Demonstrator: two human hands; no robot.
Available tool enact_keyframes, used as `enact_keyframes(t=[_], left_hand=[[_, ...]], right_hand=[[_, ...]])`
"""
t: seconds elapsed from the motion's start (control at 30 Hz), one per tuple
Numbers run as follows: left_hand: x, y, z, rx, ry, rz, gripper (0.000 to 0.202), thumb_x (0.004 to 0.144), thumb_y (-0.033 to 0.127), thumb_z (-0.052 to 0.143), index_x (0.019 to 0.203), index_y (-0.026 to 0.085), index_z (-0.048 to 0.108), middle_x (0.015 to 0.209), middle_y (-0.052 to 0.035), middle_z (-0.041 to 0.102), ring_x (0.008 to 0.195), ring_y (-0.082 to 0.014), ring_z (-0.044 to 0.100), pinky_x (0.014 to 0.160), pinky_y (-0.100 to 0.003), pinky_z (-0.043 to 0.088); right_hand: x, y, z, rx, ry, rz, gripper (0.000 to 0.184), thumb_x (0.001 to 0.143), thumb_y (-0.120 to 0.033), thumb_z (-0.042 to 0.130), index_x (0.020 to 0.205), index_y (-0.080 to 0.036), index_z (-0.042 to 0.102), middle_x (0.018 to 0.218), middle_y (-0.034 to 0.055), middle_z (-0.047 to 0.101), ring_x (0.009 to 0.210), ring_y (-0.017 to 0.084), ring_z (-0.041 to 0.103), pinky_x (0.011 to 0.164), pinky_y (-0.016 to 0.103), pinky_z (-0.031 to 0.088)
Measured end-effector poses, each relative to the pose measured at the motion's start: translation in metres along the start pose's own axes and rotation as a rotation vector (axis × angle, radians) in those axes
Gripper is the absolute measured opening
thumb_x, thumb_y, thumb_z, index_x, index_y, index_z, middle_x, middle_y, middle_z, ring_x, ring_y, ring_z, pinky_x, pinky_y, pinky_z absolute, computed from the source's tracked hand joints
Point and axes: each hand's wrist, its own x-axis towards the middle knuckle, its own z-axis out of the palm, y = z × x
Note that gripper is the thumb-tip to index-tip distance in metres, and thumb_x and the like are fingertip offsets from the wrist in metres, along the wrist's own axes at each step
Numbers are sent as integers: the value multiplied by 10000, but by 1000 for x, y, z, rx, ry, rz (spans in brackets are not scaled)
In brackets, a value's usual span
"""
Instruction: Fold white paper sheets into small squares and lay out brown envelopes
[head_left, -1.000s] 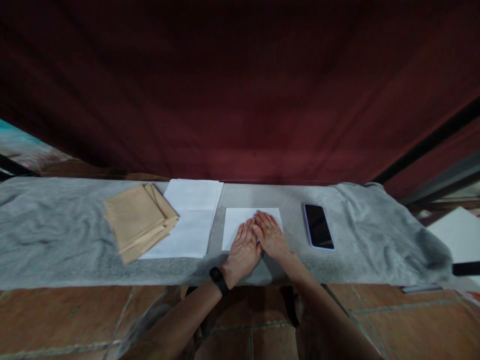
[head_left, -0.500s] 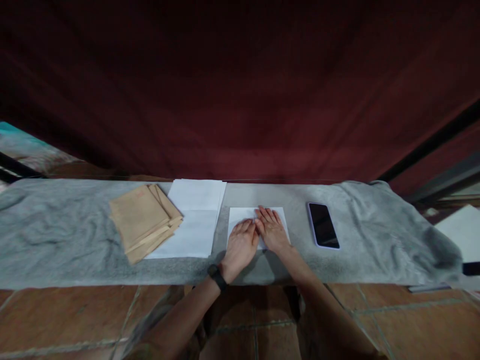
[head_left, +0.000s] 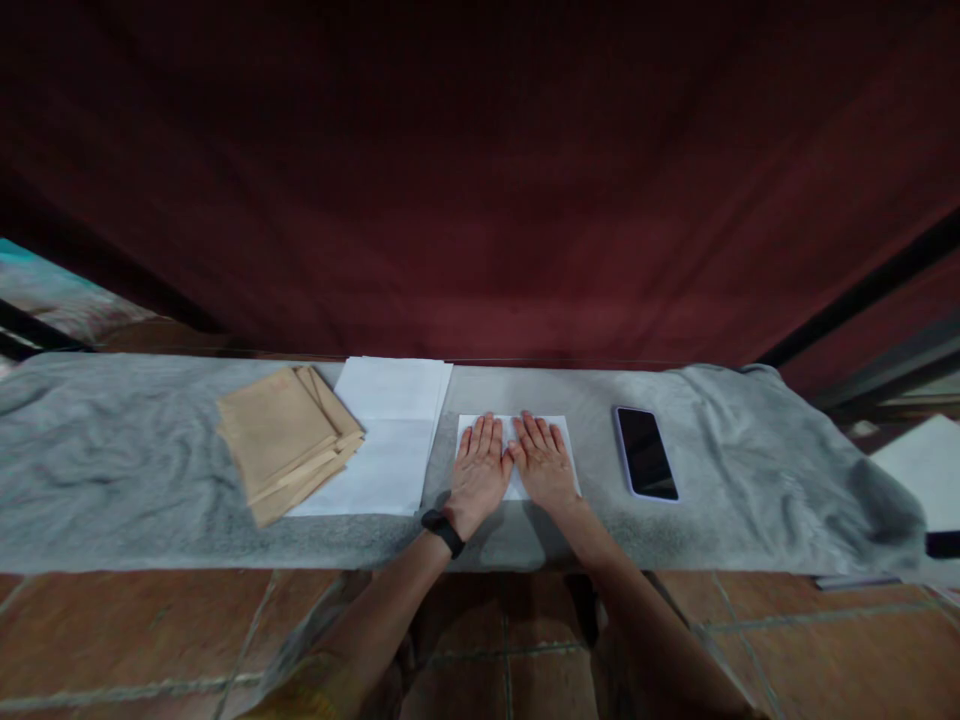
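Note:
A folded white sheet of paper (head_left: 570, 455) lies on the grey cloth (head_left: 135, 470) in front of me. My left hand (head_left: 477, 470) rests flat on its left half, fingers stretched out toward the far edge. Beside it, thumbs almost touching, my right hand (head_left: 545, 465) lies flat on the right half with fingers spread. Both palms press down on the paper and hold nothing. A black band (head_left: 442, 528) circles my left wrist.
A stack of white sheets (head_left: 390, 430) lies left of the folded paper, with several brown envelopes (head_left: 281, 440) overlapping its left side. A black phone (head_left: 646, 452) lies face up to the right. Dark red cloth (head_left: 480, 200) hangs behind. Terracotta floor tiles (head_left: 150, 630) show below.
My left hand has slid forward and straightened, so it now lies level with the right hand on the paper. The right hand has shifted only slightly.

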Motion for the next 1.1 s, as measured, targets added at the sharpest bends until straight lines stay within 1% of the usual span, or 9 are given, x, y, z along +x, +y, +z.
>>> enact_keyframes(t=[0.17, 0.37, 0.5, 0.67, 0.83, 0.97, 1.1], left_hand=[[-1, -8, -1, 13, 22, -29, 596, 997, 318, 294, 1518, 32, 329, 1595, -185, 327, 1513, -263, 235, 1237, -478, 209], [-5, -16, -2, 36, 25, -56, 609, 1004, 354, 295, 1521, 32, 327, 1597, -178, 328, 1512, -268, 235, 1236, -462, 206], [-8, -18, -2, 43, 32, -73, 650, 1012, 419, 299, 1518, 13, 324, 1588, -201, 331, 1506, -284, 251, 1230, -476, 223], [-10, -18, -3, 55, 49, -75, 700, 1015, 494, 279, 1523, 16, 317, 1585, -205, 333, 1503, -286, 257, 1228, -469, 231], [-10, -19, -3, 54, 52, -77, 704, 1016, 508, 262, 1524, 23, 320, 1588, -200, 331, 1504, -287, 257, 1226, -469, 232], [-10, -18, -2, 44, 62, -76, 700, 1012, 501, 274, 1519, 21, 329, 1588, -203, 331, 1505, -291, 254, 1225, -478, 233], [-10, -17, -1, 47, 74, -69, 690, 1010, 496, 277, 1520, 35, 332, 1580, -201, 348, 1502, -288, 264, 1222, -477, 236]], right_hand=[[-4, 5, 1, 13, 44, 21, 545, 1058, -402, 284, 1524, -139, 391, 1581, 127, 367, 1451, 312, 352, 1184, 525, 253], [-11, 13, -1, -17, 72, 50, 552, 1061, -404, 288, 1527, -121, 381, 1569, 153, 380, 1444, 319, 364, 1174, 520, 263], [-19, 22, -3, -40, 70, 60, 560, 1061, -402, 293, 1533, -110, 364, 1579, 163, 358, 1447, 326, 357, 1173, 521, 259], [-28, 34, -5, -53, 86, 86, 576, 1056, -427, 298, 1546, -128, 342, 1579, 157, 361, 1442, 323, 366, 1168, 514, 269], [-37, 41, -9, -83, 85, 90, 605, 1052, -443, 304, 1533, -79, 353, 1577, 180, 358, 1435, 333, 375, 1171, 501, 273], [-43, 46, -10, -74, 114, 114, 621, 1045, -453, 314, 1524, -62, 363, 1552, 205, 391, 1422, 351, 392, 1158, 525, 291], [-47, 41, -13, -50, 144, 146, 627, 1038, -430, 336, 1535, -48, 329, 1550, 220, 387, 1431, 353, 382, 1157, 537, 300]])
